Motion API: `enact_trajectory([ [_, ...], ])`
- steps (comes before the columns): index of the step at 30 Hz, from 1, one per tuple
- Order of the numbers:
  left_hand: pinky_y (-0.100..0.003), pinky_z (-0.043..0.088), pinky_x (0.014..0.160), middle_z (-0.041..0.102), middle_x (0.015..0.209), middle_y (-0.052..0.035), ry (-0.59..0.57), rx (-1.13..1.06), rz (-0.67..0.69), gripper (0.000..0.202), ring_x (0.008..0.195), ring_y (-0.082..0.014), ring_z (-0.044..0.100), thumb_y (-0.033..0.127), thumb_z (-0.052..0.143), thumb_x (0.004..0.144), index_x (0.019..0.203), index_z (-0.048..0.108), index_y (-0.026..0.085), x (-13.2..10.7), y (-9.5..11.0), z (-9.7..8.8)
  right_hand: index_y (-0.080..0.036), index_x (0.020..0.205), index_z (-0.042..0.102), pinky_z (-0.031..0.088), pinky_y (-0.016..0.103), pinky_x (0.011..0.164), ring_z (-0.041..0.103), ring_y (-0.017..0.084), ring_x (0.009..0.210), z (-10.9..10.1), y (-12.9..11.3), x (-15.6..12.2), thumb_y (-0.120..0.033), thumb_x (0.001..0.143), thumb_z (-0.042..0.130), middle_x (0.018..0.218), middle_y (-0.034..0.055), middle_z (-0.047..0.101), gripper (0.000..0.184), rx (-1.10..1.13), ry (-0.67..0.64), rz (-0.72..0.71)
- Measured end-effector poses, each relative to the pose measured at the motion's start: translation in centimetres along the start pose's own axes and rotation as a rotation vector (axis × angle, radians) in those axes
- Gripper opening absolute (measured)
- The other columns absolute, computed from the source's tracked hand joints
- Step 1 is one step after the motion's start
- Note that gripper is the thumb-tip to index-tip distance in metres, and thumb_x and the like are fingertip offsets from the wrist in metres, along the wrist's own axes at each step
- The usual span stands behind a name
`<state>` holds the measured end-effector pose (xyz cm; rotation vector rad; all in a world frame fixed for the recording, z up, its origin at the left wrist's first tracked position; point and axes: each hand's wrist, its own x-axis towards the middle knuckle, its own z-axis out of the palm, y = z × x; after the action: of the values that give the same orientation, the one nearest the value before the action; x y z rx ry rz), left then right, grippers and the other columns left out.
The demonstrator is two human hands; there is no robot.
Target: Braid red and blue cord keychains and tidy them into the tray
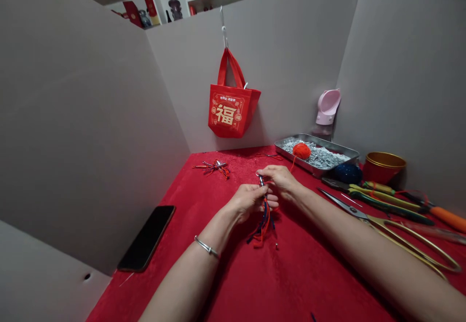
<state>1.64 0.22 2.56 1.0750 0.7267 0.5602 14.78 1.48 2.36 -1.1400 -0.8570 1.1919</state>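
My left hand (248,200) is closed, its thumb and fingers pinching a bundle of red and dark blue yarn (265,222) wound along a shiny metal piece. Loose yarn ends hang below the fingers toward the cloth. At the bundle's top, beside a small silvery ring, my right hand (279,178) is closed with its fingertips pressed together. Red yarn shows near those fingertips; whether they grip the yarn or the ring is unclear. A similar yarn-and-metal piece (217,167) lies on the cloth to the far left. From the right hand, red yarn leads toward an orange-red yarn ball (302,151).
A metal tray (318,169) of nail-like metal pieces bears the yarn ball. A dark blue ball (346,172), red pot (383,168), gold-handled scissors (386,225) and pliers lie rightward. A phone (147,238) lies left. A red bag (229,111) hangs on the back panel.
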Motion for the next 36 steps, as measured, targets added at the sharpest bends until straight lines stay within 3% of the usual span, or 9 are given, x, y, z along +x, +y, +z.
enact_trajectory([
  [6,-0.028,0.042,0.067,0.067,0.077,-0.0108,-0.092,0.134,0.004,0.031,0.068,-0.0157,0.061,0.036,0.066,0.069,0.087,0.062,0.011,-1.7,1.0,-0.2,-0.017,0.053,0.048,0.028,0.019,0.038,0.037,0.004,0.039,0.1,-0.2,-0.5,-0.027,0.058,0.070,0.044,-0.0075,0.044,0.025,0.017,-0.107,0.043],
  [12,-0.022,0.028,0.052,0.061,0.067,-0.0027,0.026,0.348,0.152,0.025,0.052,-0.0070,0.041,0.033,0.062,0.071,0.081,0.069,0.012,-1.9,1.3,-0.2,-0.018,0.057,0.048,0.026,0.019,0.033,0.035,0.005,0.035,0.1,-0.7,-1.1,-0.034,0.061,0.069,0.044,-0.0086,0.040,0.026,0.012,-0.164,0.046],
  [15,-0.023,0.031,0.056,0.061,0.068,-0.0027,0.081,0.477,0.254,0.030,0.058,-0.0099,0.044,0.038,0.055,0.075,0.084,0.069,0.013,-1.9,1.7,-0.2,-0.017,0.060,0.051,0.030,0.018,0.034,0.040,0.006,0.037,0.1,-1.5,-1.2,-0.034,0.062,0.068,0.047,-0.0066,0.046,0.024,-0.017,-0.142,0.018],
  [19,-0.025,0.036,0.065,0.064,0.079,-0.0058,0.301,0.690,0.477,0.029,0.070,-0.0152,0.052,0.037,0.054,0.076,0.089,0.068,0.014,-2.1,1.9,-0.3,-0.016,0.060,0.055,0.033,0.018,0.035,0.047,0.007,0.041,0.1,-2.7,-1.5,-0.032,0.062,0.068,0.049,-0.0026,0.053,0.021,-0.076,-0.045,-0.084],
  [24,-0.024,0.034,0.056,0.061,0.065,-0.0029,0.372,0.873,0.521,0.028,0.057,-0.0136,0.048,0.038,0.061,0.069,0.086,0.067,0.016,-2.2,1.5,0.5,-0.018,0.055,0.055,0.037,0.021,0.039,0.047,0.009,0.038,1.1,-3.8,-3.4,-0.035,0.068,0.064,0.044,-0.0022,0.054,0.023,-0.285,0.025,-0.359],
  [26,-0.024,0.034,0.057,0.060,0.065,-0.0025,0.381,0.849,0.563,0.024,0.058,-0.0130,0.048,0.037,0.058,0.072,0.079,0.067,0.016,-2.1,1.4,0.9,-0.018,0.054,0.055,0.038,0.021,0.044,0.049,0.010,0.043,1.5,-4.3,-4.5,-0.035,0.071,0.060,0.047,-0.0016,0.055,0.025,-0.386,0.000,-0.471],
  [29,-0.022,0.035,0.057,0.062,0.071,-0.0034,0.284,0.629,0.565,0.026,0.063,-0.0128,0.051,0.036,0.054,0.076,0.080,0.066,0.014,-2.1,1.6,0.9,-0.017,0.060,0.061,0.039,0.021,0.047,0.050,0.010,0.050,1.5,-5.2,-5.4,-0.039,0.076,0.055,0.054,0.0000,0.057,0.028,-0.445,-0.098,-0.501],
  [34,-0.021,0.037,0.053,0.062,0.077,-0.0056,0.140,0.236,0.381,0.033,0.068,-0.0129,0.054,0.039,0.062,0.069,0.088,0.063,0.012,-2.5,2.1,-0.2,-0.017,0.078,0.067,0.043,0.022,0.051,0.056,0.016,0.069,-0.6,-5.4,-4.9,-0.037,0.075,0.055,0.074,0.0037,0.064,0.023,-0.416,-0.127,-0.408],
  [36,-0.020,0.037,0.051,0.061,0.076,-0.0054,0.095,0.165,0.326,0.034,0.065,-0.0117,0.055,0.041,0.063,0.068,0.086,0.062,0.012,-2.6,2.1,-0.5,-0.018,0.079,0.067,0.046,0.026,0.060,0.057,0.019,0.080,-1.4,-4.7,-4.8,-0.035,0.074,0.056,0.083,0.0050,0.065,0.022,-0.370,-0.223,-0.299],
])
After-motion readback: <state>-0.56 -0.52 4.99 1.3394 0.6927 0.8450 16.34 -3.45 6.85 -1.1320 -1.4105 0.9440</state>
